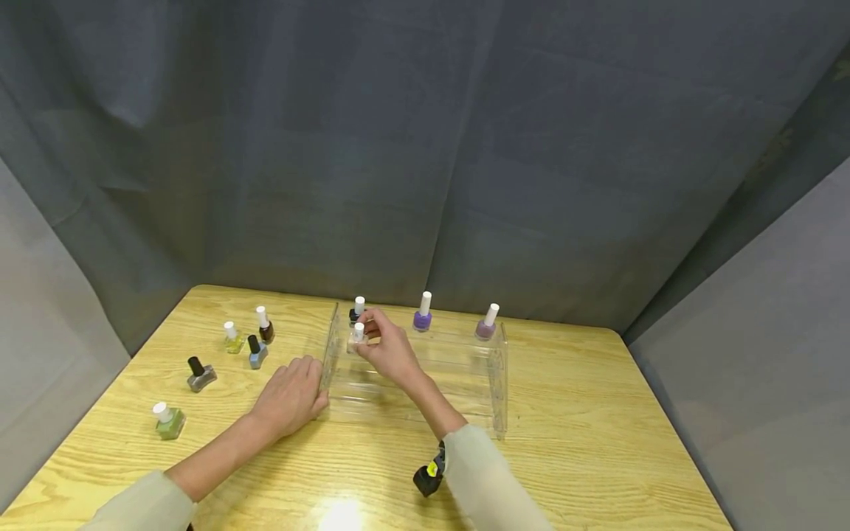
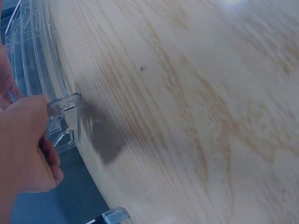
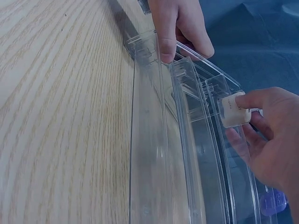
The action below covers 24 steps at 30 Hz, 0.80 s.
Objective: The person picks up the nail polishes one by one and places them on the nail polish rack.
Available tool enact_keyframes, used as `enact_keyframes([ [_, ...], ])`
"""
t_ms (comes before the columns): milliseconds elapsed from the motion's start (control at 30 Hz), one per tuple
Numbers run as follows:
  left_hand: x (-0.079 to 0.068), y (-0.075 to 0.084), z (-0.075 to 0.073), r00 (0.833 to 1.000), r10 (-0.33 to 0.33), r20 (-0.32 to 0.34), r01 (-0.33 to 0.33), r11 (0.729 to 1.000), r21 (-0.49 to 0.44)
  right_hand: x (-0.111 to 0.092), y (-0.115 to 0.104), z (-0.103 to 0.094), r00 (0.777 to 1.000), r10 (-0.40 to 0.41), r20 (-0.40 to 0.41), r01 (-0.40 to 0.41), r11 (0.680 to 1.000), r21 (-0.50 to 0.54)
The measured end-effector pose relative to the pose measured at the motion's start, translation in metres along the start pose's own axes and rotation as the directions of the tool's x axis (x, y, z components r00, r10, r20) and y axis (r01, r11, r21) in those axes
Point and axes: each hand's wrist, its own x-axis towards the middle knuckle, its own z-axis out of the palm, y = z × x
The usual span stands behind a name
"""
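Note:
A clear tiered acrylic rack point(image 1: 499, 383) stands on the wooden table. My left hand point(image 1: 288, 394) grips its left side panel, thumb on one face and fingers curled round the other in the right wrist view. My right hand point(image 1: 393, 358) pinches a pale cream nail polish bottle point(image 3: 233, 111) with a white cap, held upright at an upper tier near the left end. Whether its base touches the tier I cannot tell. On the top tier stand a dark nail polish bottle point(image 1: 354, 316), a purple one point(image 1: 422, 320) and a mauve one point(image 1: 485, 330), which leans slightly.
Left of the rack, several nail polish bottles are scattered: brown point(image 1: 266, 332), yellow point(image 1: 234, 344), light blue point(image 1: 257, 358), grey point(image 1: 202, 379) and green point(image 1: 171, 424). A dark curtain point(image 1: 425, 147) hangs behind the table. A black camera point(image 1: 428, 479) sits at my right wrist.

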Motion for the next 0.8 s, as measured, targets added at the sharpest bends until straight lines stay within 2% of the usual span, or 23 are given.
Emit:
enact_keyframes([
  [233, 0.0, 0.0, 0.0, 0.999, 0.009, -0.046, -0.01, 1.0, -0.014, 0.001, 0.0, 0.001, 1.0, 0.023, 0.012, -0.022, 0.998, -0.055],
  [467, 0.0, 0.001, -0.001, 0.999, 0.0, -0.034, 0.0, 1.0, -0.01, 0.001, 0.0, 0.0, 0.999, 0.042, 0.033, -0.04, 0.996, -0.076],
  [667, 0.001, 0.001, 0.0, 0.999, -0.002, -0.032, 0.002, 1.0, -0.005, -0.001, 0.0, -0.004, 0.998, 0.033, 0.053, -0.029, 0.997, -0.068],
  [800, 0.001, 0.002, 0.001, 1.0, -0.005, -0.022, 0.005, 1.0, 0.0, -0.006, -0.001, -0.012, 0.998, 0.015, 0.064, -0.008, 0.994, -0.105],
])
